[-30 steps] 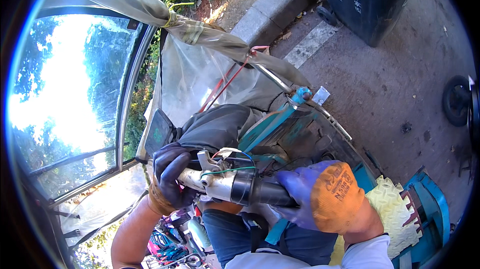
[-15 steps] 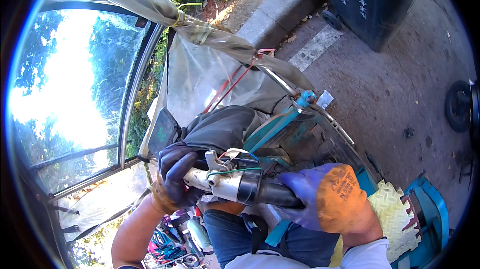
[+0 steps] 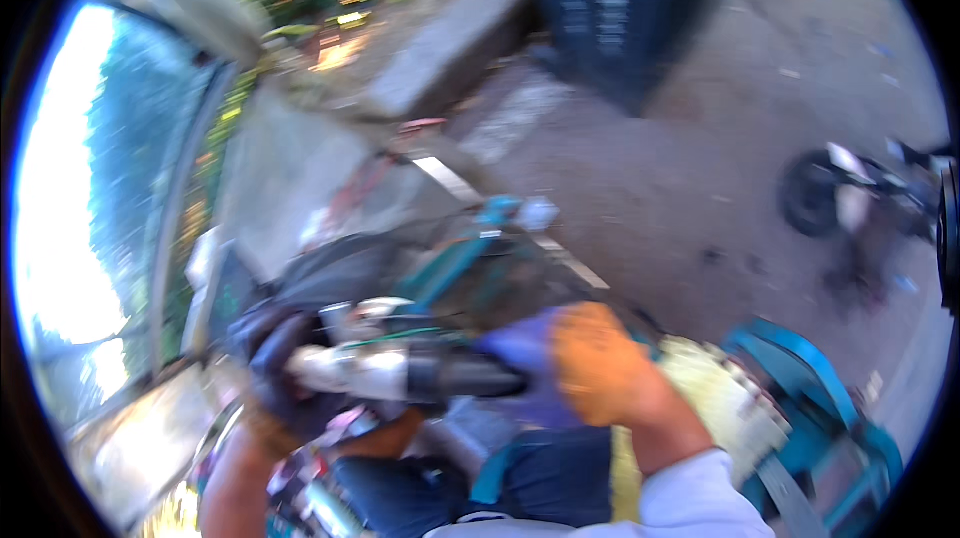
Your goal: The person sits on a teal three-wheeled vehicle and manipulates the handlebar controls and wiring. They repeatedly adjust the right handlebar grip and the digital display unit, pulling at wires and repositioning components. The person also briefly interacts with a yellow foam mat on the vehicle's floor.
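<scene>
Left hand [image 3: 278, 368]: dark cover [image 3: 345, 258] blocks ahead, windshield [image 3: 135, 178] off left. Right hand [image 3: 553, 363]: slanted teal bar [image 3: 450, 266] obstructs ahead-left; open room ahead-right, over side rail [image 3: 572, 263] toward pavement [image 3: 690, 193].

The held part [image 3: 375, 375] looks like dull silver metal by the left hand [image 3: 275, 363], then smooth black plastic or rubber at the right hand [image 3: 565, 363]. The gloves [image 3: 595, 353] on both hands have a rubbery coating over the fingers and matt fabric toward the wrists. Just beyond the grip, a teal bar [image 3: 450, 263] looks like painted metal; farther out, the sheeting [image 3: 290, 168] is cloudy plastic. Right of the grip, a yellow mat [image 3: 700, 388] looks matt and rough; below it, blue trousers [image 3: 560, 478] are matt cloth
</scene>
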Demonstrator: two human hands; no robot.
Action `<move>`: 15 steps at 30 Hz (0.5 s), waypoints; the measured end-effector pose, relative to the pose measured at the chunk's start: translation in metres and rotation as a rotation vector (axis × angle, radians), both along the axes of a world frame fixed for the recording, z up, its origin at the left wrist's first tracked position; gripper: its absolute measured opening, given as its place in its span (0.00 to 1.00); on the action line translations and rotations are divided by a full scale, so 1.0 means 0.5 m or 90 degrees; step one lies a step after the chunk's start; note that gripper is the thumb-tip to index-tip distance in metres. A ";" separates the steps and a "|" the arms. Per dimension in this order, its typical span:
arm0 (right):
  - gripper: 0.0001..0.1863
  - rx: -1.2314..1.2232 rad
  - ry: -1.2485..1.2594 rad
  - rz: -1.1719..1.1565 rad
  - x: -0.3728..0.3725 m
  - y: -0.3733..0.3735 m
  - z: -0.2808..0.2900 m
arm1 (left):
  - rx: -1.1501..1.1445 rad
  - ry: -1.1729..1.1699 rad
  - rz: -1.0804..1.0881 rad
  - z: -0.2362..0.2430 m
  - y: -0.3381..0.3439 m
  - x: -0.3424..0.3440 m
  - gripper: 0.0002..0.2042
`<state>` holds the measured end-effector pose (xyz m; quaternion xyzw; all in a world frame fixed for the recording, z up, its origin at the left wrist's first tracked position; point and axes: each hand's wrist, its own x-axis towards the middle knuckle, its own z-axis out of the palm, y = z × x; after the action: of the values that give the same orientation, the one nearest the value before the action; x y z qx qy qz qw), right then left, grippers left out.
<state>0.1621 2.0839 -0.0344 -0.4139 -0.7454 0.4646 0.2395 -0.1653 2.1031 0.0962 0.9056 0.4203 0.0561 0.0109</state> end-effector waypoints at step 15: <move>0.21 -0.108 0.013 -0.014 -0.001 0.004 0.056 | 0.029 -0.151 0.024 -0.041 -0.025 -0.011 0.35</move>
<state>0.1619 2.0858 -0.0063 -0.4363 -0.6962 0.5275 0.2162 -0.1706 2.0905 0.0755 0.8847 0.4314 0.1723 0.0386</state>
